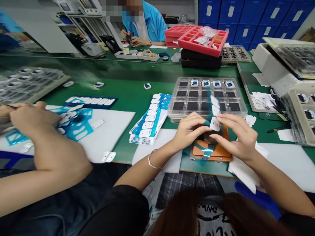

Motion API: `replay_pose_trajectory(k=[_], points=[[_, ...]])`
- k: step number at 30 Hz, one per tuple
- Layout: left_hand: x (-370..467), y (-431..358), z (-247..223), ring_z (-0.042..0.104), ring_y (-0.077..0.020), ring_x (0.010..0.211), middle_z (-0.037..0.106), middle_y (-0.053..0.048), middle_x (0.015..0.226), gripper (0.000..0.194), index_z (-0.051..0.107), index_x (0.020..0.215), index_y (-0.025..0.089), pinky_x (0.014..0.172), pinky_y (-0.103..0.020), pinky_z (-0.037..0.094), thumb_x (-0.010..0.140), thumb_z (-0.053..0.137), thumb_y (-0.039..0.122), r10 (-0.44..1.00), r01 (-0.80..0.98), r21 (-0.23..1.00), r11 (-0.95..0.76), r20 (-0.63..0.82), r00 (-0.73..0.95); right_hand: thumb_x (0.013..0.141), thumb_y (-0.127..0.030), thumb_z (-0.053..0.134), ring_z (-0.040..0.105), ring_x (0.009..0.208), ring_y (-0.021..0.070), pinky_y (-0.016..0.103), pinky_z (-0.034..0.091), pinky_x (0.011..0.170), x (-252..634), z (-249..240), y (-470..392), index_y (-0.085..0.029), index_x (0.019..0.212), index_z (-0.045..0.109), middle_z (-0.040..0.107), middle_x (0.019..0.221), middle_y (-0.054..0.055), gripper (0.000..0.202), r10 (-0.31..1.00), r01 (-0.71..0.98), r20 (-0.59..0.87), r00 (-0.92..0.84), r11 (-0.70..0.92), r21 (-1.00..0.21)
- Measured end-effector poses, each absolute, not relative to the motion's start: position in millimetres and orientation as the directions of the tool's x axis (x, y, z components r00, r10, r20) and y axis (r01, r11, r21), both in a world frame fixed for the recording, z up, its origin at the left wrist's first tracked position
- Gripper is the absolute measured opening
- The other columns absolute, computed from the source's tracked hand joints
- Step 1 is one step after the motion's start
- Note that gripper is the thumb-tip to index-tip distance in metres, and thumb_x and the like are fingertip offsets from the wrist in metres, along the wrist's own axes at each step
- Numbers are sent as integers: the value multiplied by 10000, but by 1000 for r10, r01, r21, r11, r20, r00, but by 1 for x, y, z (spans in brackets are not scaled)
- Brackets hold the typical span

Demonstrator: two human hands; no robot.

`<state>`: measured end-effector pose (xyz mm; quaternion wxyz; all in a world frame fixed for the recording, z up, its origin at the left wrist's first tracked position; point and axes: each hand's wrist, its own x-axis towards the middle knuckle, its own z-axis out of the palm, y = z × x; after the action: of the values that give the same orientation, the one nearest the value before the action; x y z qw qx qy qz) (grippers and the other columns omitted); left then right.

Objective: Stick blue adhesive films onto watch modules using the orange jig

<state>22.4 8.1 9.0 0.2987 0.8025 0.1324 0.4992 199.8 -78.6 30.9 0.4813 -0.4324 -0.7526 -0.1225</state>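
White labels (215, 124) on clear blue film (206, 152): up between both hands, over the orange block (225, 149) at 6 o'clock; tray (173, 113) at 12. Left hand (189, 129): thumb and index together, pinching film at the labels' 9 o'clock side. Right hand (240, 134): thumb and index apart, index on the 3 o'clock edge, thumb lower. Label sheets (149, 119) at 10 o'clock from left hand, on worktop (128, 82).

Handling, my judgement: hold film by its margin, tips off any sticky side. Left pinch firm, right touch light; peel low and slow so the label doesn't curl or crease. Keep loose film clear of the block.

Hard to see: left fingertips' contact partly covered; whether right thumb bears on film, can't tell. Film see-through, edges lost over tray and block. Block's top part covered. Sticky side unclear.
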Motion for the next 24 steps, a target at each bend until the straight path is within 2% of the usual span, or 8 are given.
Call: replay_pose_trajectory(k=[5, 9, 11, 14, 17, 21, 24], points=[[22, 5, 10, 462, -152, 670, 568, 4, 623, 341, 614, 732, 191, 683, -307, 391, 992, 506, 384, 464, -10, 548, -836, 717, 521, 840, -371, 742, 724, 948, 256, 432, 615, 833, 199, 28, -77, -267, 1159, 633, 752, 1035, 68, 353, 583, 758, 800, -144, 585, -290], [21, 2, 11, 468, -165, 726, 567, -5, 652, 426, 582, 750, 183, 745, -324, 357, 1031, 381, 433, 486, 115, 541, -833, 617, 619, 853, -331, 728, 738, 848, 212, 365, 637, 774, 201, 25, -76, -239, 1146, 630, 759, 992, 56, 323, 600, 746, 794, -99, 573, -340], [21, 1, 12, 475, -166, 745, 592, -9, 689, 452, 589, 793, 179, 769, -330, 339, 1044, 325, 447, 497, 165, 540, -825, 555, 667, 849, -250, 726, 737, 790, 190, 329, 640, 735, 205, 24, -74, -224, 1177, 616, 762, 962, 54, 347, 558, 740, 824, -101, 596, -312], [22, 1, 11, 475, -162, 743, 590, -7, 698, 494, 597, 830, 176, 775, -331, 325, 1048, 271, 477, 502, 208, 536, -818, 491, 712, 829, -149, 713, 735, 775, 186, 314, 636, 713, 211, 25, -71, -218, 1226, 593, 764, 957, 59, 420, 476, 761, 865, -159, 617, -200], [22, 2, 10, 480, -164, 741, 564, -7, 682, 545, 613, 846, 173, 773, -329, 328, 1041, 238, 517, 523, 240, 547, -802, 449, 724, 823, -109, 691, 731, 773, 189, 321, 629, 701, 215, 28, -69, -224, 1231, 590, 762, 953, 57, 436, 450, 768, 873, -188, 621, -155], [22, 2, 11, 514, -165, 767, 621, -14, 748, 512, 646, 1004, 182, 787, -324, 350, 1040, 257, 514, 544, 230, 595, -770, 423, 725, 838, -84, 654, 716, 745, 167, 309, 615, 690, 216, 30, -68, -237, 1189, 604, 752, 907, 27, 386, 475, 736, 868, -146, 638, -225], [20, 4, 13, 545, -163, 797, 660, -22, 820, 444, 646, 1031, 186, 805, -320, 372, 1040, 311, 476, 548, 196, 632, -749, 426, 720, 837, -59, 640, 686, 701, 146, 290, 589, 650, 218, 33, -67, -237, 1093, 640, 735, 862, 14, 312, 489, 715, 866, -104, 642, -276]])
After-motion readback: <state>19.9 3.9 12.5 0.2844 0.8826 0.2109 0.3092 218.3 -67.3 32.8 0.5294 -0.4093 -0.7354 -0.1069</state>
